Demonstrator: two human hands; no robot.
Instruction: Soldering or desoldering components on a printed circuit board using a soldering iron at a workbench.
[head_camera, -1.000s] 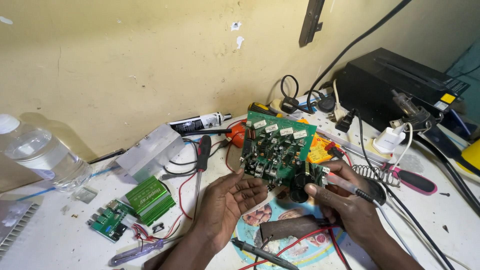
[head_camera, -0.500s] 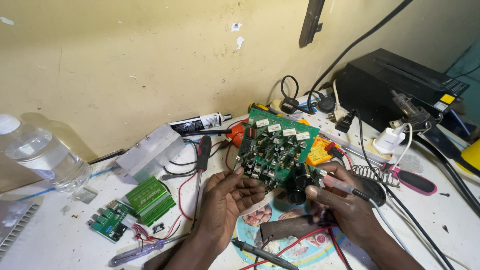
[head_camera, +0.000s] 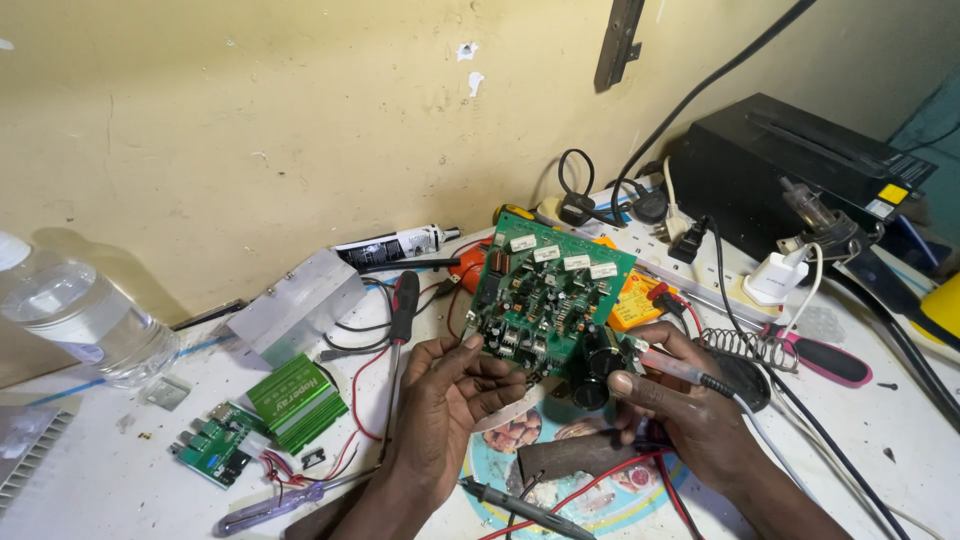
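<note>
Green circuit board is held tilted above the surface, its lower edge pinched by the left hand; a probe is gripped in the right hand. Stiff, light, fragile: best gripped by bare edges.

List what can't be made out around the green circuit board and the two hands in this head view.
- Underside of the green circuit board: faces away from the camera.
- Tip of the red probe in the right hand: hidden behind the board's black capacitors.
- Left hand grip: its fingertips curl under the board's lower edge.
- Plastic bottle: cut off by the left frame edge.
</note>
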